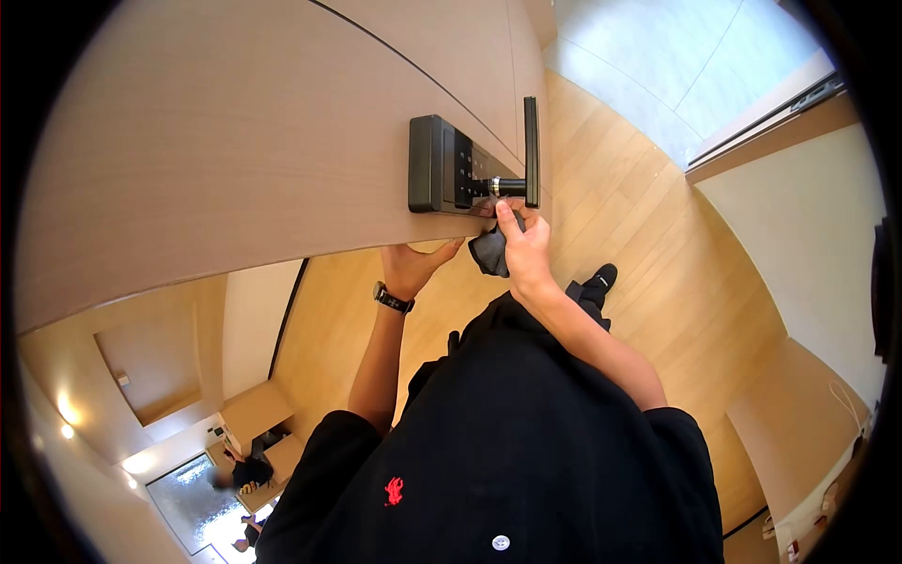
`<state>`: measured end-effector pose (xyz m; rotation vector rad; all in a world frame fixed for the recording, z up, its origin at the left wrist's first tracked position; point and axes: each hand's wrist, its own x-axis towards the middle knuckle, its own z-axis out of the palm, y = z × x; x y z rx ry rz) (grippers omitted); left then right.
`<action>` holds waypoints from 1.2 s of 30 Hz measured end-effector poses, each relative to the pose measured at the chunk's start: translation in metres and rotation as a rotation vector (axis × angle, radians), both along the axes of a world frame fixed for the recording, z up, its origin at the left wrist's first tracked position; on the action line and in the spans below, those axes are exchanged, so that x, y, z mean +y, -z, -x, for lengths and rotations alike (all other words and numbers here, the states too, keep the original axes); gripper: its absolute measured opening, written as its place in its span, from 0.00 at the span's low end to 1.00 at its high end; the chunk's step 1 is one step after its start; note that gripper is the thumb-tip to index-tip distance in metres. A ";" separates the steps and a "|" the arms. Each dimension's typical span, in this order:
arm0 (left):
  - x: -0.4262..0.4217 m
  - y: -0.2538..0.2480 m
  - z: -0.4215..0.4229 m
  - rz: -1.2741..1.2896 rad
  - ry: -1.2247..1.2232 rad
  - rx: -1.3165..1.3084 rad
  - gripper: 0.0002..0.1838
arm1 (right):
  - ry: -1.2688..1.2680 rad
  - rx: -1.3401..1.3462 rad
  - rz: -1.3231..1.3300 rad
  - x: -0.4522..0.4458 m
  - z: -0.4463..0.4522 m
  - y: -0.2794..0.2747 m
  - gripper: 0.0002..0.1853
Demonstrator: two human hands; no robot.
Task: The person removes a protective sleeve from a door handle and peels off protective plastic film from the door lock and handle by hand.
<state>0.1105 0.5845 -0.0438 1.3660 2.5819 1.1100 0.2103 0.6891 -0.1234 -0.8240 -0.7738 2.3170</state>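
Note:
A wooden door [235, 160] stands before me, with a black keypad lock [437, 167] and a black lever handle [532, 150] on it. Pinched between the thumb and fingers of my right hand [528, 246] is a dark grey cloth [489, 252], just under the lock and close to the handle's base. My left hand [412, 270], with a black watch [393, 299] on the wrist, is at the door's edge below the lock. Its thumb points toward the cloth, and its fingers are hidden behind the door.
Light wood floor [658, 273] runs around my black shoe [601, 276]. Pale tiles [648, 56] begin beyond a curved border at the upper right. A door frame [770, 122] and pale wall stand at right. Far off at lower left, a person [246, 472] is near wooden furniture [256, 414].

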 end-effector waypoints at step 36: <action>-0.010 0.022 0.013 -0.021 0.013 0.032 0.22 | -0.047 0.022 -0.187 0.012 -0.011 -0.003 0.13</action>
